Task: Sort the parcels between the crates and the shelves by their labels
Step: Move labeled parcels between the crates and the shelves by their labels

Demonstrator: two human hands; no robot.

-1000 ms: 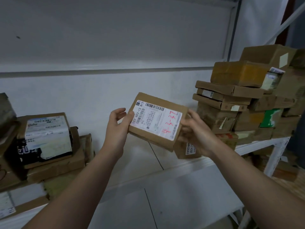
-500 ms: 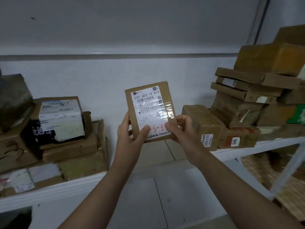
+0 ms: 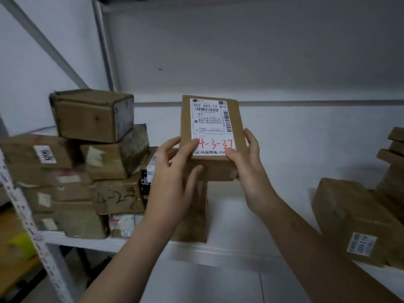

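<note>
The parcel [image 3: 215,127], marked 4-3-37 in red, is held upright above the shelf [image 3: 218,251]; the grip of the left hand [image 3: 175,171] and right hand [image 3: 248,167] is clamped on its lower edges, and it is possibly rested on a half-hidden box [image 3: 196,215]

1 shelf [image 3: 196,252], 2 hands, and parcels all round.
1 parcel [image 3: 212,169] sits between the left hand [image 3: 172,182] and right hand [image 3: 249,167]. At 9 o'clock, 1 pile [image 3: 105,162] of at least 8 boxes, blurred lower down. 1 lone box [image 3: 196,215] at 6 o'clock, 1 labelled box [image 3: 349,215] at 4 o'clock, and 1 stack [image 3: 393,154] of 3 or more at 3 o'clock.
</note>
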